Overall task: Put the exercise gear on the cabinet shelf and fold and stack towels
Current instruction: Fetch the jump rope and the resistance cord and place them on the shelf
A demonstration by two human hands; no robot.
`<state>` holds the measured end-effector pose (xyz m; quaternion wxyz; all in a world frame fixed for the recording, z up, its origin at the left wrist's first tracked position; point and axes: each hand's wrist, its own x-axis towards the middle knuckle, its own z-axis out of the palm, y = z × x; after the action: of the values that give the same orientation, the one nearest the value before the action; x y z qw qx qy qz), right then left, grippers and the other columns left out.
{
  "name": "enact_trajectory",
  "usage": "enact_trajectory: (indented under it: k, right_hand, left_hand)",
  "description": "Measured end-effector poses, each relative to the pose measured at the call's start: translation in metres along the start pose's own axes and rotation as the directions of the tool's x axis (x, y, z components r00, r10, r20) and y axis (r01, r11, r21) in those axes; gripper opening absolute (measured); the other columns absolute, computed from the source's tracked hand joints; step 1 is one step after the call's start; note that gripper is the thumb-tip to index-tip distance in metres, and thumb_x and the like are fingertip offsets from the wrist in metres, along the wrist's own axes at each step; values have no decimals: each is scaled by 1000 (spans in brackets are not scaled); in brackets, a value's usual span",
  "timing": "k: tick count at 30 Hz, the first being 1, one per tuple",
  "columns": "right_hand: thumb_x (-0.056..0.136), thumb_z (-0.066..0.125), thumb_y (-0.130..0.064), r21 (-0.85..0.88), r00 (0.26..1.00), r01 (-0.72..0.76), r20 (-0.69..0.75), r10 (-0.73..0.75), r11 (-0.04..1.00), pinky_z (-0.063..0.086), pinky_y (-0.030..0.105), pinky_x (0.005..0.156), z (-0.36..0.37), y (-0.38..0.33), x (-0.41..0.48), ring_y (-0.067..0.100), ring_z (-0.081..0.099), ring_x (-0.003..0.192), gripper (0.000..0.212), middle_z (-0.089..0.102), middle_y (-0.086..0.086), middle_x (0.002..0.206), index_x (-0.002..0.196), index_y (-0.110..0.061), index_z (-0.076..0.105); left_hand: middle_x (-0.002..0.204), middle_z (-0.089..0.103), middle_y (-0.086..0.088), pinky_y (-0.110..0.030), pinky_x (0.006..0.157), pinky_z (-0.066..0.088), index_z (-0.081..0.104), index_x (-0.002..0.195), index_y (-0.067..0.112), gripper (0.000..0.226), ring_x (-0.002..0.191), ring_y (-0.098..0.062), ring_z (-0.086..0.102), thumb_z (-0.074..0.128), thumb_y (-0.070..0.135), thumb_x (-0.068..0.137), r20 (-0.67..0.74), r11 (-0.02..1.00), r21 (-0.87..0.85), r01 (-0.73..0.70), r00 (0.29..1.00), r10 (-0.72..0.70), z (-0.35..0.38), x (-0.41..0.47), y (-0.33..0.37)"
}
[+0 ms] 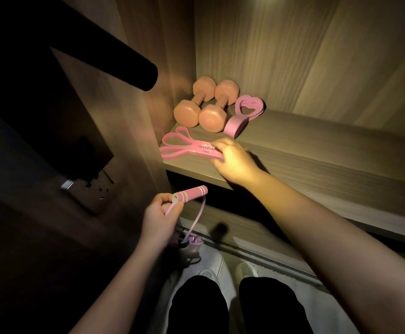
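Observation:
On the wooden cabinet shelf point(317, 150) lie two peach dumbbells point(204, 104) side by side at the back left, with a pink heart-shaped band point(243, 114) to their right. In front lies a pink resistance band point(184, 148) in its paper sleeve. My right hand point(235, 160) rests on the sleeve's right end, fingers closed on it. Below the shelf's front edge, my left hand point(160, 213) grips a pink pull-rope handle point(189, 194). Its cord hangs down toward the floor.
A dark round bar point(114, 66) juts in from the upper left, level with the cabinet's side wall point(134, 116). Below the shelf is a sliding-door track point(257, 249). My legs and shoes point(245, 268) stand on the pale floor.

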<state>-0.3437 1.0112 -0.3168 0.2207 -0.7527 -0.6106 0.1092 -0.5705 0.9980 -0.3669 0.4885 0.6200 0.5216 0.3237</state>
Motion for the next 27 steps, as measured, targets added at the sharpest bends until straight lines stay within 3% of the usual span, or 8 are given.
enact_trajectory:
  k: [4,7,10,13,15,18,22,27]
  right_hand:
    - [88,57,-10,182,963,92,233,-134,979,31,22,107,-36,-12,-63,13,45,130,50,50,3,143,138,-13,51]
    - [88,65,-17,192,905,182,351,-241,964,37,21,102,-60,-31,-106,9,51,120,53,56,0,136,139,-16,51]
    - [88,68,-21,217,924,180,298,-241,959,43,23,81,-81,-52,-141,6,57,93,34,64,-4,108,121,-18,62]
    - [92,64,-21,267,957,86,244,-154,960,46,26,68,-102,-63,-169,10,59,75,20,65,-2,89,110,-12,63]
    - [94,61,-20,339,965,15,242,-102,941,55,36,69,-115,-68,-185,26,67,77,21,69,9,89,112,-9,60]
    - [96,58,-19,378,975,-31,216,-56,925,56,44,72,-136,-72,-201,37,67,86,23,69,18,95,115,-7,57]
    - [98,54,-22,446,987,-71,163,-4,892,51,25,57,-161,-69,-209,17,64,72,11,67,3,89,104,-13,58]
    - [100,50,-22,537,990,-138,77,115,832,51,19,52,-174,-56,-211,2,61,57,8,65,3,89,96,-21,56]
  left_hand:
    - [73,56,-14,-28,55,34,61,92,7,6,64,-18,44,65,11,89,102,995,2,-104,989,104,-4,-27,31]
    - [79,59,-27,-34,61,43,64,95,7,12,69,-23,51,67,17,88,187,978,24,-207,962,199,-6,-47,61]
    - [87,66,-20,-38,69,50,67,95,12,12,76,-26,61,67,22,89,259,953,22,-302,922,287,-5,-71,85]
    - [82,68,-8,-24,61,52,67,94,15,16,69,-11,64,64,30,91,294,952,-40,-305,907,303,-2,-90,95]
    - [77,67,-4,-20,62,50,66,92,14,18,67,-7,64,62,31,92,297,960,-82,-268,913,280,2,-98,94]
    - [79,67,-4,-28,73,55,65,94,12,13,75,-14,68,60,24,94,356,971,-129,-200,905,234,9,-109,84]
    - [82,67,-5,-35,81,56,66,88,13,8,83,-21,67,61,16,93,450,972,-38,-234,864,226,23,-122,73]
    - [85,69,-1,-22,69,49,65,89,9,15,80,-13,64,54,15,96,485,981,-56,-185,854,189,34,-129,77]
